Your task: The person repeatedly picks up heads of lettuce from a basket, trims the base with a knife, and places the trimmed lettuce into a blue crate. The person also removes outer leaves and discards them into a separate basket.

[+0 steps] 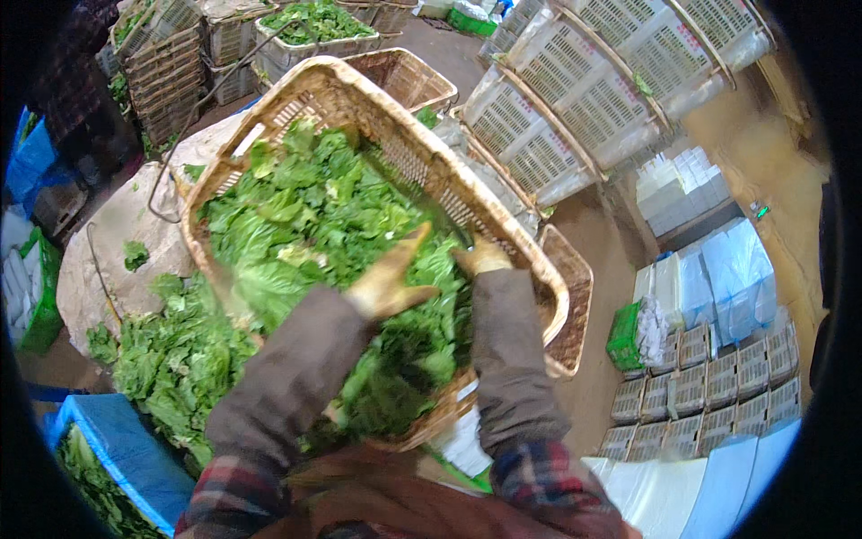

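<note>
A large, dirty plastic crate (552, 296) with slotted walls stands tilted in front of me, holding leafy green lettuce (303, 195). My left hand (394, 279), in a yellowish glove, is over the leaves near the middle of the crate, its fingers spread. Close to the crate's right wall is my right hand (486, 257), also gloved, with its thumb and fingers apart beside a lettuce head; whether it touches the leaves cannot be told. More lettuce leaves (175, 350) lie in a heap outside the crate, at its lower left, on a pale sheet (155, 249).
Stacked slotted crates (559, 87) stand at the upper right, and more crates (161, 81) at the upper left. A bent metal rod (192, 114) sticks up left of the lettuce crate. A blue-edged container (128, 458) is at the lower left. Foam boxes (727, 276) stand right.
</note>
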`<state>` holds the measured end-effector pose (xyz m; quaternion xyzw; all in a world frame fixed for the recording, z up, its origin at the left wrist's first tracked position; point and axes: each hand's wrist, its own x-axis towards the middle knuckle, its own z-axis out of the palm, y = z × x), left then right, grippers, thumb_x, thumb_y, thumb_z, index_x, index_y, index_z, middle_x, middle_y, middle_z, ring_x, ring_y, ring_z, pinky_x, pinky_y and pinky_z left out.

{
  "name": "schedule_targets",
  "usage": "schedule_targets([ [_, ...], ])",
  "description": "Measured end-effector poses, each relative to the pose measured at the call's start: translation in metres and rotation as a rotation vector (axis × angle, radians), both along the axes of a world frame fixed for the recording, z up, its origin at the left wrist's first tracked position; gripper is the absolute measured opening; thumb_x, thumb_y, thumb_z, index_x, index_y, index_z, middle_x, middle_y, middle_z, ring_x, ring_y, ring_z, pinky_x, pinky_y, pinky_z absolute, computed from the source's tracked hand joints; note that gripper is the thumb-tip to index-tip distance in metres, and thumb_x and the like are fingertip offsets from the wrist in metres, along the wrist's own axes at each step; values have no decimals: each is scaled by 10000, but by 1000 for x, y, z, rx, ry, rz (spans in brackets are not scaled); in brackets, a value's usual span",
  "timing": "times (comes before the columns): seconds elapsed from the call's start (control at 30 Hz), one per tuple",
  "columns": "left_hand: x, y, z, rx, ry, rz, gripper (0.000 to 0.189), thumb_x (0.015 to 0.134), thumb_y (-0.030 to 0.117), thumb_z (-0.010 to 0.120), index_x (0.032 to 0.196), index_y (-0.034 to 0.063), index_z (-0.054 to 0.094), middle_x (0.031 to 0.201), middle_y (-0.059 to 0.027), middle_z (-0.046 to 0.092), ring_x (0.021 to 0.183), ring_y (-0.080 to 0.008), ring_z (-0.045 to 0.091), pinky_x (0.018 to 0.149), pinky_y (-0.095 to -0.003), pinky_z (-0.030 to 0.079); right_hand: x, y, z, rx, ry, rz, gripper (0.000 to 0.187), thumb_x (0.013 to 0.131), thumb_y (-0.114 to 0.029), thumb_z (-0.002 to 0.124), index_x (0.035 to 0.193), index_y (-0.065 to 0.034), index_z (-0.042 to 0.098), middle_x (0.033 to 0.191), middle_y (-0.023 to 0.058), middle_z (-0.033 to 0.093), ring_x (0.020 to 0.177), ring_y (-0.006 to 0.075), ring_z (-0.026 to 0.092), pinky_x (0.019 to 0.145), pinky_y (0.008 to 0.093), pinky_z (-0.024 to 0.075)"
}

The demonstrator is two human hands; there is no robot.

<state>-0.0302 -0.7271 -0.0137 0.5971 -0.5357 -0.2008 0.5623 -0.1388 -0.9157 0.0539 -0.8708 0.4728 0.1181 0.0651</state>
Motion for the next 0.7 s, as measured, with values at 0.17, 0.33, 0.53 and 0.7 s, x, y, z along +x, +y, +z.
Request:
schedule_targets([
  [0.17, -4, -102, -76, 610, 361, 16, 1211, 739, 385, 869, 1577, 76, 51, 1497, -268, 378, 1345, -377, 453, 1127, -403, 390, 36, 16, 2, 113, -186, 67, 601, 934, -466, 594, 1481, -268, 441, 1294, 240, 608, 1190, 372, 605, 1028, 448, 472],
  [0.33, 15, 20, -33, -254, 922, 102, 750, 826, 284, 810, 1417, 34, 421, 1335, -156, 556, 1119, -261, 615, 939, -386, 533, 28, 74, 40, 315, -1001, 677, 709, 866, -380, 743, 1462, -109, 469, 1468, 156, 506, 1353, 303, 489, 1099, 401, 409],
  [0.53, 27, 174, 53, 269, 163, 394, 1287, 631, 596, 855, 1583, 72, 165, 1577, -248, 263, 1473, -385, 224, 1200, -476, 215, 45, 146, 20, 1054, -1133, 338, 679, 914, -264, 703, 1479, -31, 408, 1465, 140, 511, 1328, 286, 504, 1092, 393, 405],
  [0.7, -17, 312, 41, -2, 717, 607, 1072, 715, 272, 880, 1569, 81, 261, 1525, -132, 409, 1404, -264, 376, 1163, -412, 290, 44, 269, -51, 1153, -678, 456, 657, 939, -320, 680, 1492, -75, 424, 1268, 151, 634, 1063, 208, 636, 937, 339, 515],
])
